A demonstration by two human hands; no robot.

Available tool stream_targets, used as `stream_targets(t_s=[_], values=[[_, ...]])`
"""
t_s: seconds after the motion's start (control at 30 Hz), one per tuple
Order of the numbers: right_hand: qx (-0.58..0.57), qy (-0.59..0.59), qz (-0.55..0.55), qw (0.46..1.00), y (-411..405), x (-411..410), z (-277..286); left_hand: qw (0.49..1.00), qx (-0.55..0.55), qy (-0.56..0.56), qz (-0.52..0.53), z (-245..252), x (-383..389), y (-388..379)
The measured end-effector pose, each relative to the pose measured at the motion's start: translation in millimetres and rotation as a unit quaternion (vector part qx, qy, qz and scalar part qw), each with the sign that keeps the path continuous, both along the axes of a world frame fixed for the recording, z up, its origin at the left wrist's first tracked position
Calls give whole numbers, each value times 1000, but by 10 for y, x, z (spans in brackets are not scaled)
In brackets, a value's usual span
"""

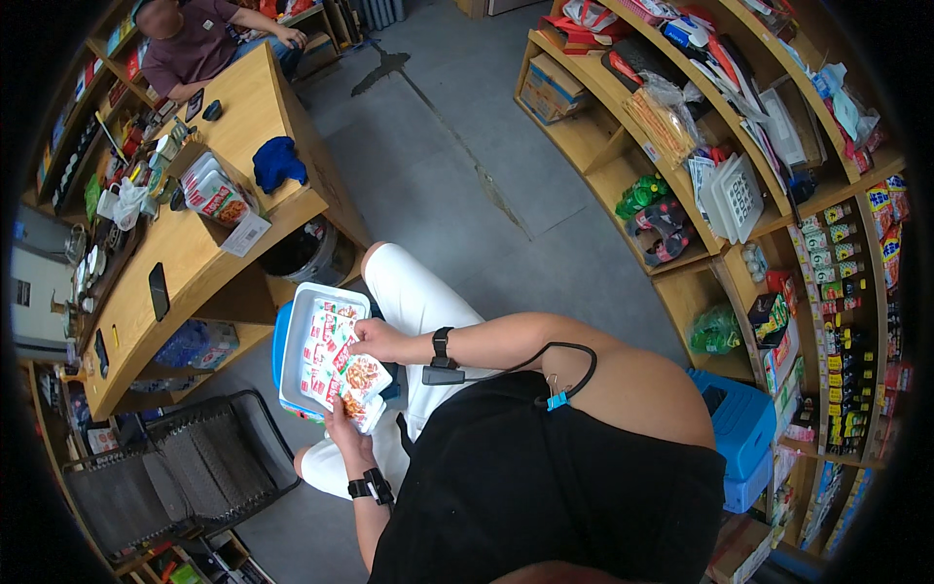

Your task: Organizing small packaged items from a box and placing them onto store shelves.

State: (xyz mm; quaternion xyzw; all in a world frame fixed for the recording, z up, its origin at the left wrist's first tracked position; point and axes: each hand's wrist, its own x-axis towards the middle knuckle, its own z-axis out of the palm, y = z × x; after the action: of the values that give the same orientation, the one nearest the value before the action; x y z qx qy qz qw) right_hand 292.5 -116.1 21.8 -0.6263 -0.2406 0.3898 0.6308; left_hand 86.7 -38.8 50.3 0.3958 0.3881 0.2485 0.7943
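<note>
In front of me, over my lap, is a white plastic tub (pixel 290 376) with small white packets (pixel 315 355) bearing red print inside. My right hand (pixel 379 342) pinches the upper edge of a flat white food pack (pixel 363 372) printed with a picture of food. My left hand (pixel 348 432) grips the lower side of a similar pack (pixel 357 410), its thumb on the printed face. The two packs overlap above the tub's near side. Beneath the tub shows a blue container (pixel 281 336).
On the wooden counter (pixel 211 259), an open carton (pixel 244 232) holds similar packs, near a blue cloth (pixel 279 164) and a phone (pixel 158 292). A person (pixel 193 44) sits behind it. A folding chair (pixel 211 460) stands at left; stocked shelves (pixel 606 157) curve along the right.
</note>
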Motion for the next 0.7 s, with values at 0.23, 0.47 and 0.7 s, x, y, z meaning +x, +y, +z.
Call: stream_targets(t_s=[0.23, 0.47, 0.7], values=[[1, 2, -37, 999, -19, 96, 183, 999, 3, 22, 36, -90, -138, 91], [13, 17, -36, 999, 52, 73, 4, 999, 14, 21, 26, -209, -160, 92], [-47, -30, -8, 998, 39, 0, 52, 996, 0, 44, 77, -167, -292, 5]])
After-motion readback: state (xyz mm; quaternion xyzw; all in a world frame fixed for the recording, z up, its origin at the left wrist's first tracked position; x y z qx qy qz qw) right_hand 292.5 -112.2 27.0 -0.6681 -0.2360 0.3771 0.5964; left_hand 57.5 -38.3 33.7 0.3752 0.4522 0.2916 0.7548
